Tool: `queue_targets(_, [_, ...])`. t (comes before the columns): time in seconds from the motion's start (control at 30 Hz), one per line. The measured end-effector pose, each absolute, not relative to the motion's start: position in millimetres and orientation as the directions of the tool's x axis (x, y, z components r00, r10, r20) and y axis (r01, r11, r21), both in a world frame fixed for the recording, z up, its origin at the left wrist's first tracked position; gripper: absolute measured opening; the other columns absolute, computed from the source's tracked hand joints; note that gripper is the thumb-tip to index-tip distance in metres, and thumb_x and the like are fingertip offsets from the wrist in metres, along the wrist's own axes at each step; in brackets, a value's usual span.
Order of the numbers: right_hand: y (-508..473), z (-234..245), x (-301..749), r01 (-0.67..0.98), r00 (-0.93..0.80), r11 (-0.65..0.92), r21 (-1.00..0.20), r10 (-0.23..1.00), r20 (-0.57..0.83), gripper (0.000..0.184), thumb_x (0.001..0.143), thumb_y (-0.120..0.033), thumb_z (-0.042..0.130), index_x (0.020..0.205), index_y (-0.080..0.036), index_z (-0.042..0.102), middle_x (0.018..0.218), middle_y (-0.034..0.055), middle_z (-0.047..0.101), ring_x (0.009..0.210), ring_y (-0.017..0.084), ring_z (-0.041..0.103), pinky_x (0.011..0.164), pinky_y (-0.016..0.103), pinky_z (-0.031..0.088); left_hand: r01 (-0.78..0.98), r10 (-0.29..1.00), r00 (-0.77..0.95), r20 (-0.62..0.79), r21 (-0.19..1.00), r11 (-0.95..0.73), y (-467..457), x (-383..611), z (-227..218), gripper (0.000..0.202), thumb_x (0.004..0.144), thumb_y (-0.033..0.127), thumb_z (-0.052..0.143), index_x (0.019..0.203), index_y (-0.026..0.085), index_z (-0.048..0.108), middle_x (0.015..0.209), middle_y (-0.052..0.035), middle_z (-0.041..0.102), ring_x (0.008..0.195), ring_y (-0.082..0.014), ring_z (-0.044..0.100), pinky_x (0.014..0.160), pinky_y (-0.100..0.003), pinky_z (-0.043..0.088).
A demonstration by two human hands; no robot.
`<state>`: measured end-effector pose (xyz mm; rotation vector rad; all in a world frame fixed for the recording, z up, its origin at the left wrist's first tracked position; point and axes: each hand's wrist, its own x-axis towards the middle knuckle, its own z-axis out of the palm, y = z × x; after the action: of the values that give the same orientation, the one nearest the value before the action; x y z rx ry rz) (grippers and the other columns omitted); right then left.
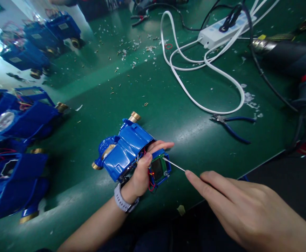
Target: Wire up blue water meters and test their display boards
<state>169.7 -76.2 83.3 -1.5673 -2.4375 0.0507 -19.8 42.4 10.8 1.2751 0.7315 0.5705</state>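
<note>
Right hand (243, 203), lower right, grips a screwdriver (175, 165), shaft slanting up-left to the framed panel (164, 167)'s top corner. Left hand (141, 172), nearer, clasps that panel at centre.

- Left hand (141, 175): bare, its forearm (97, 224) bare too.
- Strap (120, 199) round the left wrist: pale lavender-grey, broad, smooth, with a line of small dark holes.
- Fitting (128, 209) on the strap: small and dark, its details too small to tell.
- Right hand (250, 203): bare.
- Clothing (153, 241) at the lap: very dark, its cut lost in shadow.
</note>
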Motion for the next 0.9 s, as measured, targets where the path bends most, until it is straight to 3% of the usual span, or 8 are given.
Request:
queue_targets(0.07, [-78.6,86.3,171.2,0.875,-0.476,0.484,-0.017,0.866,0.157,0.05,0.078,0.001,0.037,0.124,-0.004,0.054,0.09,0.0116,0.068,0.055,0.019,0.062,0.042,0.03,0.048,0.026,0.729,0.669,-0.145,0.985,0.172,42.8,-20.1,12.1,0.059,0.095,0.051,0.021,0.122,0.023,0.064,0.133,-0.0055,0.053,0.129,-0.0272,0.04,0.11,-0.038,0.028])
queue_targets(0.17, [-80.7,90.1,168.9,0.852,-0.523,0.515,0.094,0.844,0.118,0.052,0.075,0.0,0.04,0.126,-0.002,0.053,0.093,0.013,0.068,0.056,0.02,0.062,0.041,0.03,0.046,0.016,0.726,0.678,-0.12,0.989,0.148,43.5,-19.6,13.0,0.059,0.095,0.049,0.02,0.116,0.021,0.067,0.13,-0.0065,0.054,0.129,-0.0275,0.041,0.113,-0.039,0.025])
queue_targets(0.23, [-79.1,90.7,166.5,0.869,-0.494,0.489,0.07,0.86,0.128,0.053,0.074,0.001,0.04,0.125,-0.003,0.053,0.092,0.0121,0.068,0.055,0.019,0.061,0.041,0.029,0.045,0.009,0.736,0.669,-0.108,0.991,0.137,43.7,-18.8,13.1,0.058,0.095,0.048,0.02,0.112,0.02,0.068,0.127,-0.0069,0.056,0.127,-0.0272,0.043,0.113,-0.039,0.026])
queue_targets(0.4, [-70.1,88.6,167.5,0.904,-0.36,0.382,-0.19,0.922,0.142,0.055,0.072,0.005,0.037,0.121,-0.011,0.055,0.086,0.0054,0.067,0.047,0.011,0.057,0.042,0.023,0.043,0.003,0.758,0.646,-0.089,0.994,0.113,43.1,-16.2,12.8,0.058,0.095,0.048,0.02,0.109,0.019,0.068,0.127,-0.008,0.056,0.127,-0.0273,0.043,0.112,-0.039,0.027])
queue_targets(0.63, [-76.1,91.7,176.6,0.866,-0.496,0.5,0.011,0.856,0.147,0.054,0.072,0.002,0.038,0.123,-0.006,0.054,0.089,0.0105,0.068,0.06,0.021,0.063,0.047,0.032,0.046,0.031,0.704,0.696,-0.14,0.986,0.166,44.4,-22.1,13.2,0.055,0.093,0.045,0.024,0.114,0.02,0.068,0.131,-0.008,0.053,0.129,-0.03,0.04,0.116,-0.043,0.02])
queue_targets(0.73, [-81.1,88.7,178.9,0.876,-0.473,0.482,-0.024,0.866,0.162,0.053,0.076,0.002,0.037,0.125,-0.01,0.053,0.095,0.0097,0.068,0.066,0.02,0.063,0.053,0.032,0.047,0.015,0.678,0.718,-0.155,0.978,0.208,45.4,-23.3,13.7,0.052,0.092,0.044,0.027,0.115,0.021,0.067,0.132,-0.0073,0.052,0.128,-0.0303,0.04,0.116,-0.044,0.019])
queue_targets(0.9, [-87.7,78.7,177.9,0.896,-0.425,0.441,-0.057,0.886,0.185,0.052,0.082,0.001,0.034,0.131,-0.01,0.049,0.101,0.0092,0.068,0.071,0.019,0.062,0.058,0.031,0.048,-0.013,0.699,0.696,-0.165,0.97,0.242,43.9,-19.8,14.4,0.053,0.097,0.047,0.022,0.098,0.021,0.068,0.124,-0.0082,0.054,0.124,-0.0267,0.043,0.111,-0.038,0.027])
